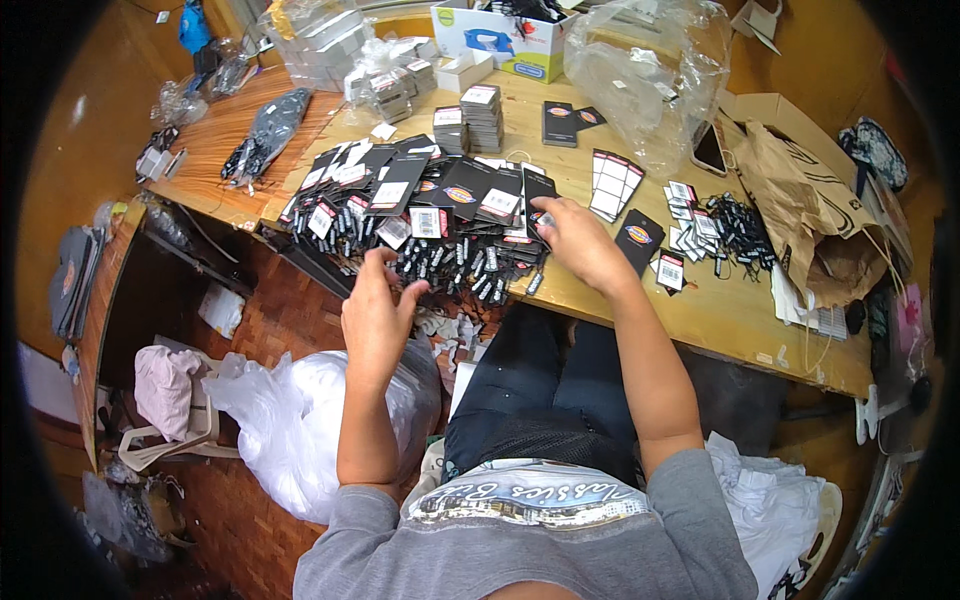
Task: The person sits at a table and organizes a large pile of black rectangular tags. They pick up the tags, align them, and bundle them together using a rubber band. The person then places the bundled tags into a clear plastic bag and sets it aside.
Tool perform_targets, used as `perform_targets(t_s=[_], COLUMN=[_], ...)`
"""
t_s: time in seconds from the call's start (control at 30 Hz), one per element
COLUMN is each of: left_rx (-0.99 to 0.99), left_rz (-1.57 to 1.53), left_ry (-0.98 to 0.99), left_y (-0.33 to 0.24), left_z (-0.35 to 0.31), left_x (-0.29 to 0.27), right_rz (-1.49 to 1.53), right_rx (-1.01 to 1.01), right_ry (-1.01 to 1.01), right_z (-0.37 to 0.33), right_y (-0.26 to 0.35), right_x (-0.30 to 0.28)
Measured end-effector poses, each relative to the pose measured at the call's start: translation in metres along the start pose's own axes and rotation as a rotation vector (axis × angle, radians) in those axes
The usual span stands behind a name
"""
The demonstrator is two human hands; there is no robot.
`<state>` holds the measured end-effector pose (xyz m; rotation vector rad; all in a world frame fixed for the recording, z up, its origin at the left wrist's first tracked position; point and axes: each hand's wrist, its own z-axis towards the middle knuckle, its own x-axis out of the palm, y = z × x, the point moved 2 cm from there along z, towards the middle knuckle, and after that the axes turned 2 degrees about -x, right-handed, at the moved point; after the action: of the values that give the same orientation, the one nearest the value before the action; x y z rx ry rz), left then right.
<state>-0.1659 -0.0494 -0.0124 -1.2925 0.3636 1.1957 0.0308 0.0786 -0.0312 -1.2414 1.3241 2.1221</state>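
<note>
A wide heap of black hang tags [390,195] with white labels and black strings lies along the table's front edge. My left hand [375,315] hovers at the near side of this heap, thumb and fingers apart, holding nothing. My right hand [580,240] is at the heap's right end, its fingers bent around the lower edge of a black hang tag [539,186]. The thumb side of that grip is partly hidden. Right of this hand lie another black tag [637,240] and a tag with its barcode label up [670,269].
Stacked tags [483,120] stand behind the heap. Sheets of white labels [614,185], a pile of strung tags [735,230], a phone [708,150] and a brown paper bag [800,200] lie rightward. A white box [500,45] stands at the back. A filled plastic bag [320,430] is on the floor.
</note>
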Motion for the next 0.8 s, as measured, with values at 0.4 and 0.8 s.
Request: perform_targets(t_s=[0.4,0.8], left_rx=[0.123,0.415], left_rz=[-0.076,-0.074], left_ry=[-0.182,0.464], left_y=[0.126,-0.003], left_z=[0.183,0.205], left_x=[-0.014,0.017], right_rz=[-0.039,0.096], right_rx=[0.119,-0.040], right_ry=[-0.187,-0.617], right_z=[0.001,-0.002], right_y=[0.017,0.019], right_x=[0.051,0.045])
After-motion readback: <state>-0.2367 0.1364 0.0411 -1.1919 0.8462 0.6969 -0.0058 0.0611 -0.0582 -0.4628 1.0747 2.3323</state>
